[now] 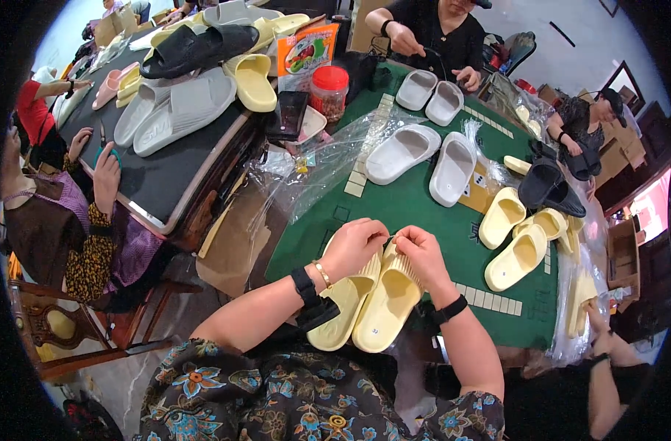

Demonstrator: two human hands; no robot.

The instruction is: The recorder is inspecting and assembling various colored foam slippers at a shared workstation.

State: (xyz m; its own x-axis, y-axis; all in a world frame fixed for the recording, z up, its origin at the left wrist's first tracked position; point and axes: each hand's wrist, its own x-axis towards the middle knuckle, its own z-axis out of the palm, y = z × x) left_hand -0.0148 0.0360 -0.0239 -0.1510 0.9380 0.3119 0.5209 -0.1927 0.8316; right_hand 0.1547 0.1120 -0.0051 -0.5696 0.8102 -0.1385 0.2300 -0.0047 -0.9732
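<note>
Two pale yellow slippers, the left one (334, 312) and the right one (385, 312), lie side by side at the near edge of the green table, heels toward me. Over their ribbed straps, my left hand (356, 246) and my right hand (420, 253) come together with fingertips pinched. Something thin and dark shows between the fingertips, too small to name. The left hand covers part of the left slipper's strap; the right hand rests by the strap of the other.
Ahead lie grey slippers (402, 153); to the right are more yellow slippers (518, 257) and black slippers (549, 187). Clear plastic film (313, 165) spreads at left, near a red-lidded jar (328, 92). Co-workers sit around, one holding scissors (102, 136) by a slipper-laden table.
</note>
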